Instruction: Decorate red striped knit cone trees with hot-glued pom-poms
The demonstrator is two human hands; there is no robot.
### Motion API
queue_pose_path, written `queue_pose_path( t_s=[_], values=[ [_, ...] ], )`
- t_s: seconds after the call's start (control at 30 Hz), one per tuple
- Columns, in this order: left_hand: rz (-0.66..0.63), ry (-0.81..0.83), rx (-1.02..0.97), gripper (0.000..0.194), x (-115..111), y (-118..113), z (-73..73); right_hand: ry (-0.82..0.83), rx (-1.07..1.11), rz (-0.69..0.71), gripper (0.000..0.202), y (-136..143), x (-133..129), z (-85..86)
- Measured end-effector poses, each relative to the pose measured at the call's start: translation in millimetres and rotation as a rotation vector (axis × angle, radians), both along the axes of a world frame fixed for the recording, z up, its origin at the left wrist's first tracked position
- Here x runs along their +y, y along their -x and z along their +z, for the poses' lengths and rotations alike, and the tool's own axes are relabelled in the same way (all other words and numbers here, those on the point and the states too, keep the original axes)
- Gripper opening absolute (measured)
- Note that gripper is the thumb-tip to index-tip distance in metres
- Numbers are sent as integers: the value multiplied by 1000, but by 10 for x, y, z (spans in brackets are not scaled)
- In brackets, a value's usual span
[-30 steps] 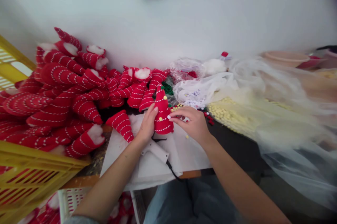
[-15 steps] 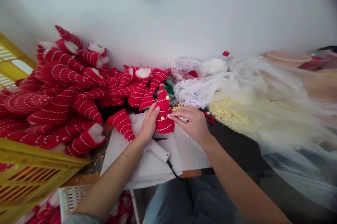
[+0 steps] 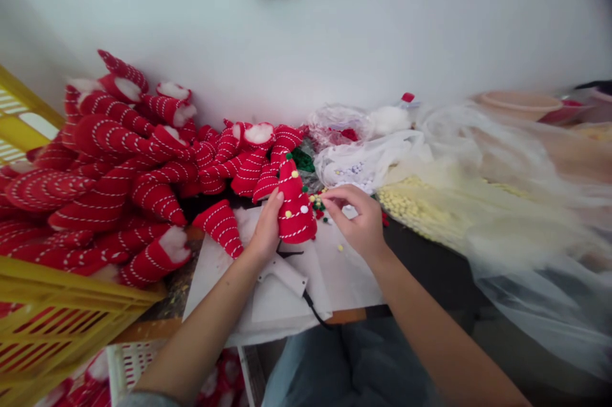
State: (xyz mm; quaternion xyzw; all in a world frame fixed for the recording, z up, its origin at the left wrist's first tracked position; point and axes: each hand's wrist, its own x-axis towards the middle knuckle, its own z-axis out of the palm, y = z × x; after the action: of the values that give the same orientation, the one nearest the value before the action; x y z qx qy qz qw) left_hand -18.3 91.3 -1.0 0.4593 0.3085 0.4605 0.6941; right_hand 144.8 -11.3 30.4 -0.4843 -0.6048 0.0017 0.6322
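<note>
Left hand grips a red cone; right hand is apart from it.
The cone leans slightly over white paper on the worktop; right thumb and forefinger curve toward each other by loose pompoms, whether pinching one I cannot tell.

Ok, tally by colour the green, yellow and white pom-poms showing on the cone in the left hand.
Green pom-poms: 2
Yellow pom-poms: 2
White pom-pom: 1
Total: 5 showing on the red cone in the left hand; any under the fingers are hidden.
</note>
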Motion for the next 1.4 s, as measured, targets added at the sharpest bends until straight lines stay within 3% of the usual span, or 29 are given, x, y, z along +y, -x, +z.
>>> queue_pose_path(
  t_s=[0.2, 0.73, 0.93, 1.03, 1.13, 1.27, 1.33, 1.4],
  values=[
    [26, 83, -43, 41, -101, -42, 125, 197, 195, 28, 9, -27, 51, -36],
    [-53, 8, -39, 53, -142, -50, 108, 225, 128, 122, 9, 37, 77, -50],
    [-10, 214, -42, 55, -149, -42, 149, 98, 260, -6, 18, -80, 55, -27],
    [-71, 251, -26, 54, -107, 12, 162, -17, 132, 6, 30, -142, 64, -56],
    [-119, 242, -65, 52, -55, 68, 314, -45, -13, 50, 34, -159, 118, -141],
    [-80, 164, -158, 50, -62, 190, 815, 20, -127, -1, 31, -175, 208, -275],
    [-9, 87, -198, 47, -108, 374, 1041, 56, -163, -24, 29, -194, 225, -329],
    [143, 31, -208, 46, -218, 730, 1097, 87, -191, -33, 29, -214, 226, -372]
  ],
)
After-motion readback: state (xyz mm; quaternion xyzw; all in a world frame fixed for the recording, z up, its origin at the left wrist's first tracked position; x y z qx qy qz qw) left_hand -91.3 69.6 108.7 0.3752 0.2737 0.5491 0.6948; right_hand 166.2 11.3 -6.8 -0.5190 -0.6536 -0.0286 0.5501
